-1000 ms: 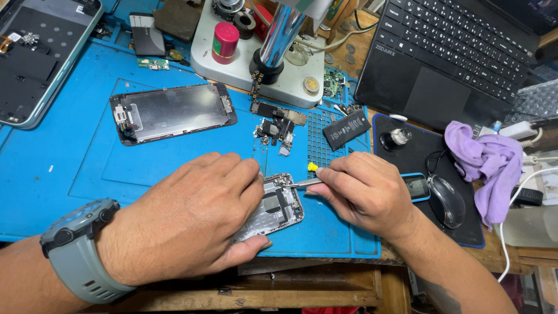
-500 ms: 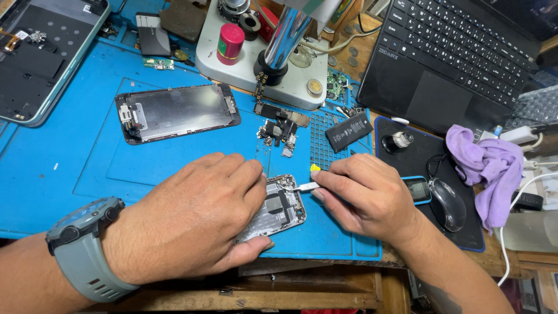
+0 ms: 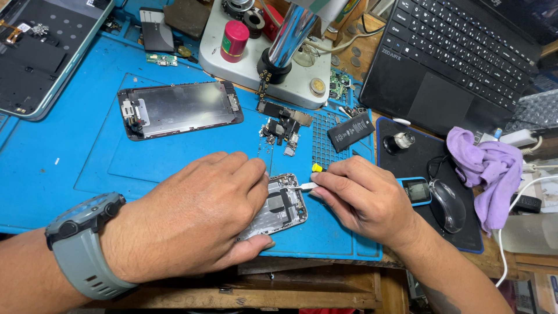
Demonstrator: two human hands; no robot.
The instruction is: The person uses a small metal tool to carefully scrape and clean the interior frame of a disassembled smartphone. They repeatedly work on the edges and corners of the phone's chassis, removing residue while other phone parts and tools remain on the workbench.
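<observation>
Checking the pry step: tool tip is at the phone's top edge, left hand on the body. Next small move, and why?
Probably ease the white tool a little further into the open phone while the left hand presses down. The right hand pinches the tool, its tip at the phone's upper edge, and the left hand pins the body on the blue mat.

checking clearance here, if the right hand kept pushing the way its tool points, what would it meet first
The right hand points its small tool leftward into the opened phone; going on, it would likely meet the left hand's fingertips resting on the phone, though depth is unclear.
</observation>
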